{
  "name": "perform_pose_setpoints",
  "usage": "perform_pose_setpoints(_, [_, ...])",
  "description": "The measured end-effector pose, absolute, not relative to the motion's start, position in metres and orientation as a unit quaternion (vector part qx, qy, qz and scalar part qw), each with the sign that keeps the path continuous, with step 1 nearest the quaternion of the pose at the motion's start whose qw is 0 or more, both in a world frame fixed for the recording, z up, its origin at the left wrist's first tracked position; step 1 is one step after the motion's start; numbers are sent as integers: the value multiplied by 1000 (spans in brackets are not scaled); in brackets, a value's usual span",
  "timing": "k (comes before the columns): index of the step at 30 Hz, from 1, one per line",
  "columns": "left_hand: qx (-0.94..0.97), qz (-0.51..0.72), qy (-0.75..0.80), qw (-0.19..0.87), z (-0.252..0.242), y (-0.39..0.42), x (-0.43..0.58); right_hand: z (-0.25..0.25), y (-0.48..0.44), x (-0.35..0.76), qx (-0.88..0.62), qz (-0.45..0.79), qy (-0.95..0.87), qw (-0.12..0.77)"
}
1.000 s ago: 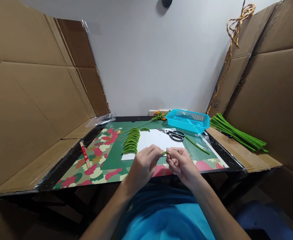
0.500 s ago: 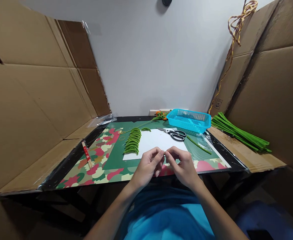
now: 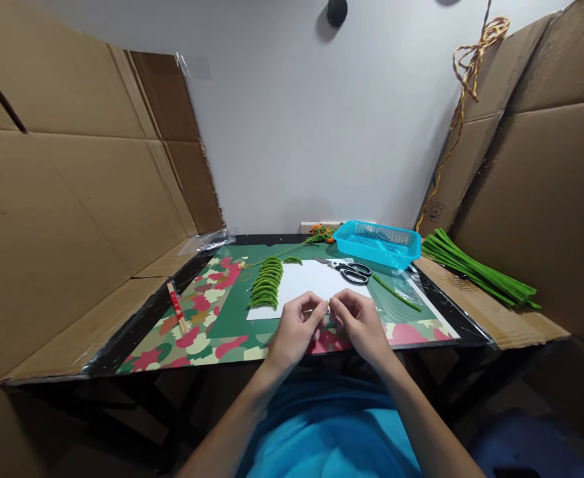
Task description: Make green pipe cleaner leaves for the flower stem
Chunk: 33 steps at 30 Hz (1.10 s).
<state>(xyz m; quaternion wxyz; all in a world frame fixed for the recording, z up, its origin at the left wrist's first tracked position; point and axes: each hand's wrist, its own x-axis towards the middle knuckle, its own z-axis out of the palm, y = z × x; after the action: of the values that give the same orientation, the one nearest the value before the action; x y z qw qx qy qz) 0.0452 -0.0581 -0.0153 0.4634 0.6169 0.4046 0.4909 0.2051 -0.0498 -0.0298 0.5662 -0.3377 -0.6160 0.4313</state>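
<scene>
My left hand (image 3: 296, 330) and my right hand (image 3: 359, 325) meet fingertip to fingertip above the near edge of a white sheet (image 3: 311, 282). Both are pinched closed on a small piece that their fingers hide; one second ago a short green pipe cleaner bit showed between them. A row of bent green pipe cleaner pieces (image 3: 266, 284) lies on the sheet's left side. Black-handled scissors (image 3: 350, 269) rest at the sheet's far right corner. One straight green pipe cleaner (image 3: 395, 293) lies to the right of the sheet.
A turquoise plastic basket (image 3: 377, 243) stands at the back right, a bundle of long green pipe cleaners (image 3: 476, 271) right of it on cardboard. A red-wrapped chopstick pair (image 3: 177, 315) lies at the left on the camouflage mat (image 3: 196, 332). Cardboard walls rise on both sides.
My hands have drawn closer together and moved slightly forward over the sheet. The green bit seen between the fingertips is now hidden.
</scene>
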Motion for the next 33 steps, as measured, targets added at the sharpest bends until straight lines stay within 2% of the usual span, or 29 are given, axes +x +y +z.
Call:
perform_pose_setpoints(5, [597, 492, 417, 477, -17, -57, 46, -31, -52, 204, -347, 407, -624, 570])
perform_pose_setpoints(13, [638, 487, 438, 404, -18, -65, 46, -33, -57, 203, -384, 344, -639, 571])
perform_pose_setpoints(21, [697, 452, 507, 231, -17, -77, 54, -33, -58, 203, -415, 309, -644, 563])
perform_pose_setpoints(27, [705, 435, 519, 211, -23, -74, 58, -32, -53, 205, -395, 422, -600, 553])
perform_pose_setpoints(33, [713, 407, 526, 220, -20, -75, 58, -31, -58, 202, -422, 357, -617, 560])
